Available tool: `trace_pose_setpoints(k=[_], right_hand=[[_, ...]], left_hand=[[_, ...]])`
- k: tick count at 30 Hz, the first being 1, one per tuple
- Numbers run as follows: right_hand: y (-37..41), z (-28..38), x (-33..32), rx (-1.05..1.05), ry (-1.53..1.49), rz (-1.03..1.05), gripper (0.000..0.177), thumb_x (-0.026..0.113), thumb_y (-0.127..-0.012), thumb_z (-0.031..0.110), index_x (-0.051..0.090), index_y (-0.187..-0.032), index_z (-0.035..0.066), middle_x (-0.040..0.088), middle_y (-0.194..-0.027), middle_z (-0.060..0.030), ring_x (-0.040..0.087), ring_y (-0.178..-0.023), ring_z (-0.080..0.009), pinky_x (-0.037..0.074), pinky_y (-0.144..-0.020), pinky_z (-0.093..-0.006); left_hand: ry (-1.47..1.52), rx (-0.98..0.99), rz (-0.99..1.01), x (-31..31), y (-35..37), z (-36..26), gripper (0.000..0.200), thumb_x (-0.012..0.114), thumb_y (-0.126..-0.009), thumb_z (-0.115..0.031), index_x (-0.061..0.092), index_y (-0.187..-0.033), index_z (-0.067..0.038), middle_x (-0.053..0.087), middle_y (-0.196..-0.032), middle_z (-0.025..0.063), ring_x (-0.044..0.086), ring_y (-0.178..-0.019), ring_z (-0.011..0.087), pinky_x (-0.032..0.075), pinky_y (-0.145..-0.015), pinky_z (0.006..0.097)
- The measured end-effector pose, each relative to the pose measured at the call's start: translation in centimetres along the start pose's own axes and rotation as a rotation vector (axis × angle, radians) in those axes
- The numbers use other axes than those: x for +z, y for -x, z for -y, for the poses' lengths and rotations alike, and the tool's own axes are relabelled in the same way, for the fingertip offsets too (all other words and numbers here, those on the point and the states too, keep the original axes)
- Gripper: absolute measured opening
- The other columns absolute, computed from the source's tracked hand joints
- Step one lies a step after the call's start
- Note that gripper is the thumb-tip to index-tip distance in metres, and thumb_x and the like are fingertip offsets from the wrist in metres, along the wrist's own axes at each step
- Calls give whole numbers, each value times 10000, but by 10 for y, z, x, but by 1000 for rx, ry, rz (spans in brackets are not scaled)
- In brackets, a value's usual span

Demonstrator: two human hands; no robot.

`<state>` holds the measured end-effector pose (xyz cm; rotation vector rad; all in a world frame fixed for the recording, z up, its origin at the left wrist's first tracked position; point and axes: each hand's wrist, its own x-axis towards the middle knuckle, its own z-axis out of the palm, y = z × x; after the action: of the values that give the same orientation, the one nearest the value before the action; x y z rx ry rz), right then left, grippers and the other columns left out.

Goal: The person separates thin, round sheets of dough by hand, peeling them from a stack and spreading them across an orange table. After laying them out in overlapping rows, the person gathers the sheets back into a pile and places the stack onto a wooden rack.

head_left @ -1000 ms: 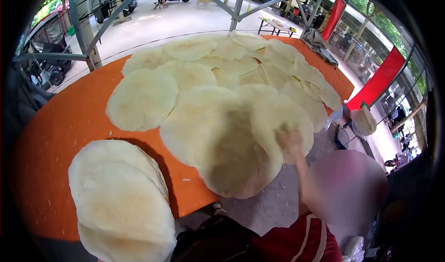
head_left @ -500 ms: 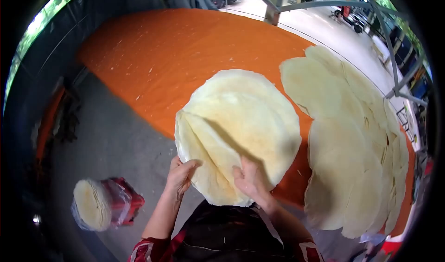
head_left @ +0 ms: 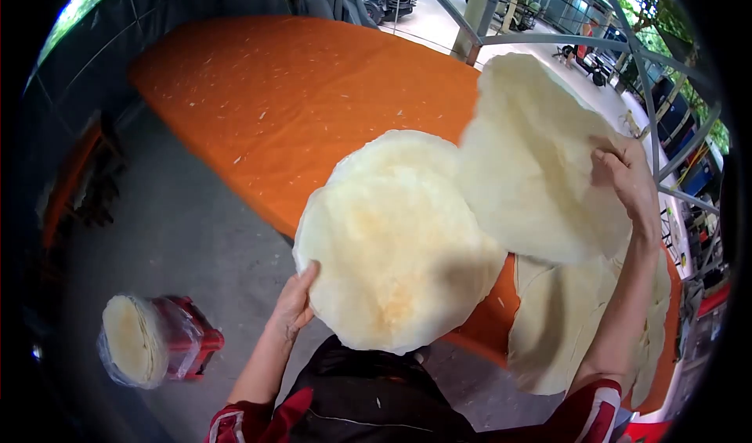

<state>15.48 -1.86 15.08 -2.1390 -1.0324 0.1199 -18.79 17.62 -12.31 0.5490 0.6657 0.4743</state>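
Note:
Pale, thin round flatbreads (head_left: pixel 384 247) lie in a loose stack in front of my body, overhanging the near edge of the table. My left hand (head_left: pixel 294 302) grips their left edge, thumb on top and fingers hidden below. Up and to the right, my right hand (head_left: pixel 627 173) pinches a single flatbread sheet (head_left: pixel 533 153), which hangs wavy in the air. That sheet covers part of more flatbreads (head_left: pixel 544 333) spread overlapping on the right of the table.
An orange-covered table (head_left: pixel 313 90) with scattered pale flakes reaches away from me. On the floor at lower left, a red stool (head_left: pixel 207 341) bears a plastic-wrapped stack of round sheets (head_left: pixel 129 337). Metal posts (head_left: pixel 642 90) stand beyond the table at right.
My right hand has moved from the stack up and right, carrying one flatbread sheet off it. The stack's folded top now lies flat. My left hand has stayed on the left edge.

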Motion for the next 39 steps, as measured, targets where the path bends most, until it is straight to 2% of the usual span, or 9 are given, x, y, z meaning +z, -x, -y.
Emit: trace_pose_setpoints(k=[6,7,8,10,16,23,27,33,39], right_hand=[[38,25,140,-213,545,95,447,477,-636,20,511,-1075,-53,546,-657,-218,503,-528,-297,423,-526,-405],[56,-5,181,-759,1042,-199,495,504,-617,43,469,-1082,-123,551,-721,-229,476,-497,-297,412,-499,-404],[68,-6,211,-845,817,-120,512,491,-616,42,434,-1078,-171,544,-765,-231,464,-488,-295,400,-478,-397],[90,-5,268,-621,203,97,466,476,-640,8,454,-1090,-110,539,-625,-205,481,-482,-331,394,-467,-424],[112,35,296,-262,1,279,445,577,-774,211,450,-1122,-36,587,-723,-224,587,-658,-352,464,-596,-405],[100,1,295,185,-651,469,347,590,-751,276,546,-978,17,595,-724,-173,590,-702,-338,453,-609,-408],[113,-6,304,-72,-59,173,214,555,-737,169,519,-889,24,586,-684,-176,583,-665,-360,450,-578,-422],[118,25,306,-206,134,439,486,597,-711,142,426,-1136,-21,590,-768,-229,580,-702,-371,467,-660,-410],[64,-71,154,250,-961,329,376,594,-668,62,531,-1028,-20,605,-894,-127,584,-785,-201,473,-715,-307]], left_hand=[[42,113,360,15,-5,-15,394,396,-911,-280,362,-1206,-21,527,-1084,156,609,-850,224,518,-717,348],[29,109,273,26,-2,-18,368,387,-913,-281,387,-1168,-15,539,-1046,160,625,-791,231,538,-657,338],[25,97,240,31,-3,-21,353,401,-909,-273,402,-1150,-15,552,-1008,146,623,-754,212,535,-629,316],[16,63,174,36,-4,-24,324,428,-902,-258,431,-1115,-15,577,-933,118,620,-679,174,530,-572,273],[-11,111,166,26,-14,-17,158,555,-842,-160,543,-914,-19,548,-668,9,502,-491,64,449,-447,201],[74,142,278,25,-12,-6,148,521,-841,-81,552,-938,25,611,-817,90,593,-690,148,516,-645,257],[117,173,197,29,-7,-4,152,506,-806,-36,549,-939,26,604,-877,100,595,-778,167,502,-746,305],[-154,195,-4,19,-8,-3,246,566,-790,-45,537,-1022,29,600,-942,88,581,-822,166,485,-728,311],[-60,189,127,-29,-3,-56,292,583,-770,-29,534,-1050,42,599,-978,143,605,-850,226,508,-761,353]])
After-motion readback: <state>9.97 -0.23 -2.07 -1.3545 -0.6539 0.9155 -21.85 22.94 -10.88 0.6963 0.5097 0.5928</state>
